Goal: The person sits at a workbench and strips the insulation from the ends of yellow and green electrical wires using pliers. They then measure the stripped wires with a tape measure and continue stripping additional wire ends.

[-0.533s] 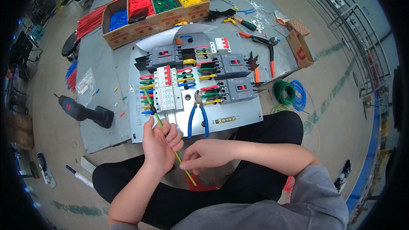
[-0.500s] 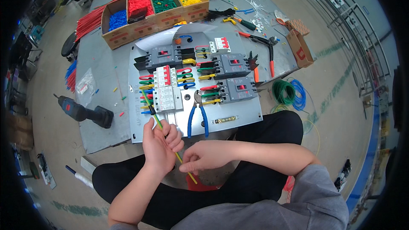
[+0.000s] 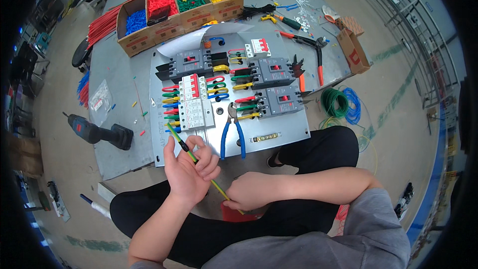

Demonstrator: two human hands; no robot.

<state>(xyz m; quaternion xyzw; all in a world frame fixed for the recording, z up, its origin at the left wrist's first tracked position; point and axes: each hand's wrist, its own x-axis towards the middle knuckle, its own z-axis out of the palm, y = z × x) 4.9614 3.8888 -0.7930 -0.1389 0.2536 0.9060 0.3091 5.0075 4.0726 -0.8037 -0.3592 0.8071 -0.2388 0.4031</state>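
Note:
A green-and-yellow striped wire (image 3: 217, 186) with a black piece on its upper part slants across both hands. My left hand (image 3: 191, 172) is palm up, its fingers loosely curled round the wire and its thumb raised. Lower down, my right hand (image 3: 253, 190) pinches the wire near its bottom end, with the palm side hidden. Beyond the wire's upper tip lies a metal mounting plate (image 3: 204, 150) carrying wired breakers. A white breaker block (image 3: 193, 102) is the closest of these to my left hand. Blue-handled pliers (image 3: 232, 132) lie open on the plate.
A cordless drill (image 3: 99, 132) rests left of the plate. Behind stands a divided cardboard box (image 3: 181, 29) of coloured terminal sleeves. Orange-handled cutters (image 3: 316, 52) lie right of the plate. Coils of green wire (image 3: 334, 102) and blue wire (image 3: 353, 107) sit on the floor.
My right hand has moved down and right and now pinches the wire's lower end. The wire has slid lower through my left hand, whose fingers have loosened. The black piece is nearer the left fingers.

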